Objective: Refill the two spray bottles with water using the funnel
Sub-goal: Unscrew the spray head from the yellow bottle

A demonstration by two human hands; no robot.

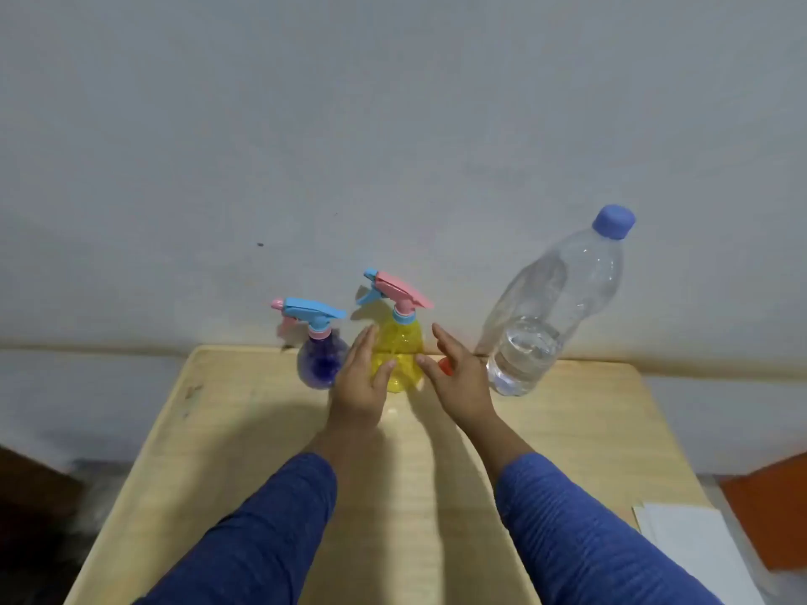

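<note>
A yellow spray bottle (pixel 401 342) with a pink trigger head stands at the far middle of the wooden table (pixel 244 430). Left of it stands a purple spray bottle (pixel 319 360) with a blue trigger head. My left hand (pixel 360 382) and my right hand (pixel 456 377) are on either side of the yellow bottle, fingers spread, thumbs near or touching its lower body. A small orange-red object (pixel 445 366), perhaps the funnel, peeks out behind my right hand. A tall clear water bottle (pixel 546 316) with a blue cap stands at the right, partly filled.
The table backs onto a grey wall (pixel 393 124). White paper sheets (pixel 694 543) lie at the table's near right corner. An orange surface (pixel 768 508) shows at the far right and a dark one at the far left.
</note>
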